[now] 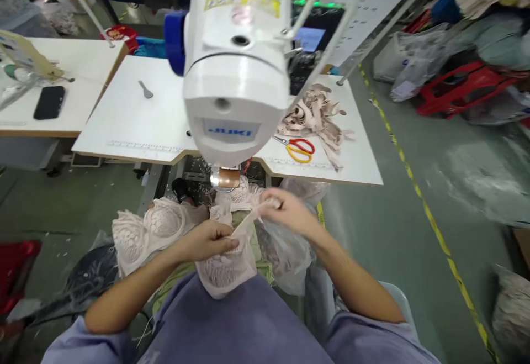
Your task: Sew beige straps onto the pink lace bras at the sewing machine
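Note:
A pale pink lace bra (226, 273) hangs between my two hands, just below the sewing machine (236, 93). My left hand (209, 239) is closed, with thumb and fingers pinching the garment's edge. To the upper right, my right hand (287, 213) closes on the other end of the same edge; it is slightly blurred. The strip between them looks pulled taut, slanting up to the right. Part of the lace lies over my lap. Another pale pink bra (165, 221) with moulded cups rests left of my left forearm.
Red-and-yellow scissors (300, 150) and a heap of pale fabric strips (317, 112) lie on the white table (136, 115), right of the machine. A small grey tool (146, 90) lies left. Clear plastic bags (285, 253) hang beside my right forearm. A black phone (49, 103) rests on the neighbouring table.

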The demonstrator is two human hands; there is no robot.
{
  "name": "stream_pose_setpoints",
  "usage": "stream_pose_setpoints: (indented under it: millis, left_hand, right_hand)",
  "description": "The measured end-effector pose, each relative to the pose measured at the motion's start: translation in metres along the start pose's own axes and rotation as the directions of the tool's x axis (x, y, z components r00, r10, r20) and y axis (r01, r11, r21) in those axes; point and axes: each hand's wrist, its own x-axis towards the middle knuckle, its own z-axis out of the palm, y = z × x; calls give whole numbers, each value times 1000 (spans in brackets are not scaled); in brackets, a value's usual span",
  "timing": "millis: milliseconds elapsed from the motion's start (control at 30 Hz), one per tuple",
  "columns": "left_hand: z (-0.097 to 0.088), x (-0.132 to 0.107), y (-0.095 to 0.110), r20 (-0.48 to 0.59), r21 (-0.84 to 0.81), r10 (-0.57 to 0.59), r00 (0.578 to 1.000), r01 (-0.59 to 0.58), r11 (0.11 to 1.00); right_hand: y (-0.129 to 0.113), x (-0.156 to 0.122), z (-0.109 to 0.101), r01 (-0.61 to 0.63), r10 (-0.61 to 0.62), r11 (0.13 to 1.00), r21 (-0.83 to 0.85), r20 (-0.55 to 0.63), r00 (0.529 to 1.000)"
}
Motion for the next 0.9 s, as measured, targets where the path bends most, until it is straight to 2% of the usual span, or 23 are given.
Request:
stream_pose_setpoints:
  millis: [33, 100, 167, 200, 267, 333, 400, 467, 533, 633, 667, 733, 800, 833, 900]
  left_hand:
    - [-6, -1, -6, 12, -41, -16, 1000, 16, 999]
    - [-15, -5, -14, -6, -99, -29, 1000, 28, 995]
    - [-21, -8, -17, -25, -143, -23, 999, 19, 990]
    - [-22, -8, -18, -36, -168, -18, 999, 12, 986]
    - [-21, -7, -18, -40, -228, -8, 999, -1, 974]
    - [-17, -3, -18, -40, -291, 1, 999, -12, 957]
    - [-12, 1, -18, -61, -316, 4, 998, -23, 949]
    - [-8, 3, -19, -94, -293, -13, 995, -15, 956]
    - [-8, 2, -18, -134, -254, -35, 990, 0, 967]
    - [-12, -3, -16, -186, -180, -27, 982, -7, 984]
    - [-13, -4, -14, -206, -143, -17, 978, -12, 990]
    - [-17, -6, -10, -237, -67, -6, 971, -11, 998]
    - [-20, -6, -6, -227, -11, -8, 974, 5, 1000]
    - [-21, -5, -4, -198, 11, -13, 980, 16, 1000]
    - [-23, -4, -1, -131, 45, -34, 991, 40, 998]
  right_hand:
    - [12, 6, -13, -45, 57, 989, 141, -85, 995]
    - [36, 17, -30, -63, 140, 918, 392, -171, 975]
    - [52, 22, -28, -55, 177, 849, 526, -186, 966]
    - [57, 21, -17, -61, 185, 832, 552, -172, 968]
    - [60, 14, 21, -103, 190, 822, 561, -98, 977]
    - [57, 2, 68, -181, 193, 811, 557, 38, 981]
    - [52, -8, 107, -281, 211, 767, 576, 187, 959]
    - [49, -11, 127, -335, 268, 731, 595, 201, 942]
    - [48, -8, 124, -314, 347, 739, 596, 62, 936]
    - [52, 1, 92, -189, 401, 773, 606, -236, 885]
    - [52, 3, 79, -149, 389, 772, 618, -274, 880]
    - [48, 5, 57, -113, 300, 770, 628, -200, 933]
    - [36, 3, 43, -137, 160, 824, 549, 6, 987]
    - [29, 2, 40, -143, 107, 868, 476, 103, 989]
    - [12, 0, 43, -117, 49, 943, 312, 216, 975]
